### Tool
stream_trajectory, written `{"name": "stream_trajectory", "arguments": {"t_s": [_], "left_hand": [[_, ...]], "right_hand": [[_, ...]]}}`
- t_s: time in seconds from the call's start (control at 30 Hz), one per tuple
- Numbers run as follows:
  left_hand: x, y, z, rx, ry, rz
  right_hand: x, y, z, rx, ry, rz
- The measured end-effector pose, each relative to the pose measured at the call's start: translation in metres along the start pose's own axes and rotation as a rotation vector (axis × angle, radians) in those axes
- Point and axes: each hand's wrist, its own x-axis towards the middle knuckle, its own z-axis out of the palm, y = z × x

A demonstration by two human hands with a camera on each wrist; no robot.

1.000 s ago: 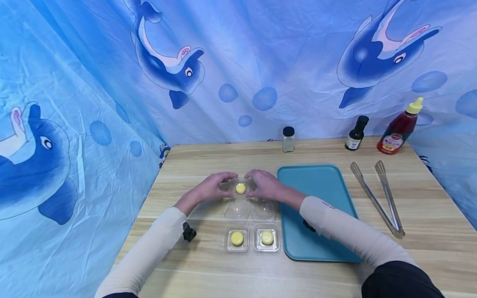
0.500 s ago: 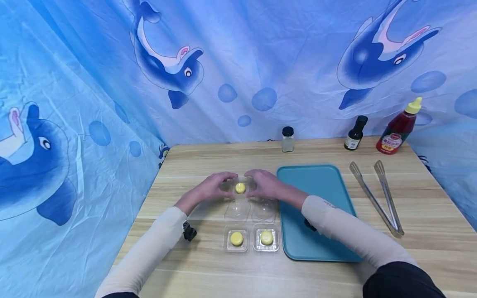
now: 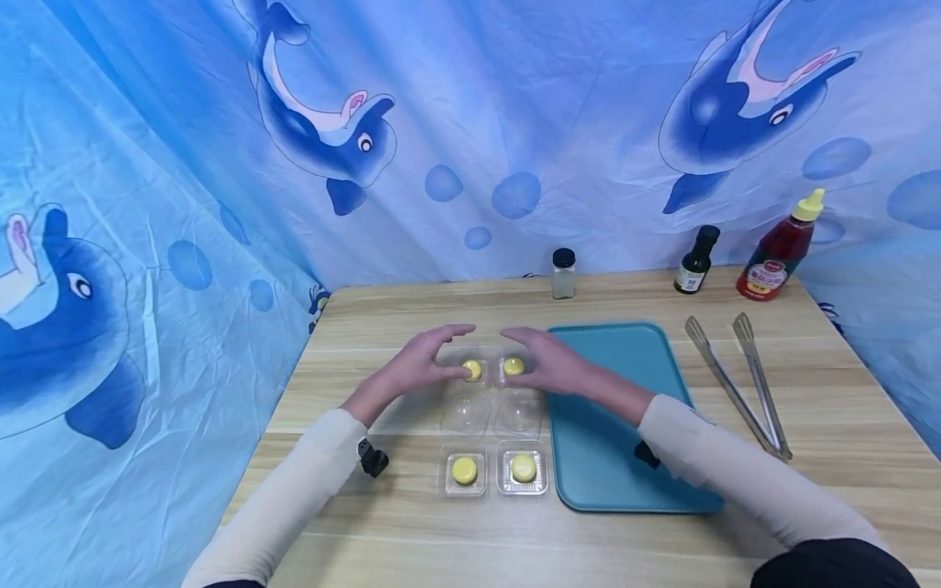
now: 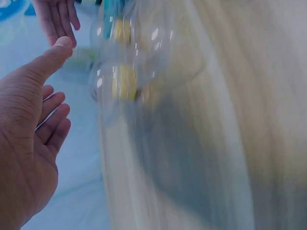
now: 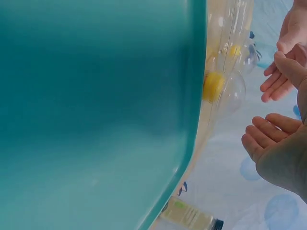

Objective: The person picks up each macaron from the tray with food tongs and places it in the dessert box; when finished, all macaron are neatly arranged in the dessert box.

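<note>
Two clear plastic boxes, each with a round yellow cake, stand side by side at the back: the left box [image 3: 481, 377] and the right box [image 3: 504, 377]. Clear domes show around their yellow cakes [image 4: 125, 82] in the left wrist view. My left hand [image 3: 421, 361] hovers beside the left box, thumb and fingers spread apart. On the other side, my right hand [image 3: 553, 363] is likewise spread near the right box. Neither hand holds anything; the wrist views show both raised off the boxes. Nearer me, two more boxes hold a yellow cake [image 3: 465, 471] and a paler cake [image 3: 524, 469], their domed lids [image 3: 518, 412] folded back.
A teal tray [image 3: 617, 457] lies right of the boxes, under my right forearm. Metal tongs [image 3: 764, 408] rest beyond it. Along the back edge stand a small black-capped jar [image 3: 564, 278], a dark bottle [image 3: 693, 265] and a red sauce bottle [image 3: 775, 257].
Both hands were around the back left box and have come away from it. My right hand has moved right, and the back right box with its yellow cake now shows.
</note>
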Motion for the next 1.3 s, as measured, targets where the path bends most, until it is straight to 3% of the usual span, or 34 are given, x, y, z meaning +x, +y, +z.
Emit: {"name": "stream_trajectory", "arguments": {"t_s": [0.2, 0.37, 0.77, 1.0, 1.3], "left_hand": [[-0.005, 0.019, 0.017, 0.026, -0.018, 0.119], [-0.013, 0.03, 0.033, 0.058, -0.05, 0.163], [-0.024, 0.039, 0.055, 0.286, -0.061, 0.126], [-0.025, 0.041, 0.057, 0.421, -0.087, 0.136], [-0.028, 0.046, 0.06, 0.48, -0.104, 0.142]], "right_hand": [[-0.025, 0.005, -0.004, -0.022, 0.032, -0.04], [-0.046, 0.007, 0.002, -0.056, 0.051, -0.046], [-0.076, 0.009, 0.021, -0.023, 0.044, -0.001], [-0.077, 0.012, 0.027, -0.028, 0.026, 0.013], [-0.076, 0.01, 0.03, -0.052, 0.033, -0.013]]}}
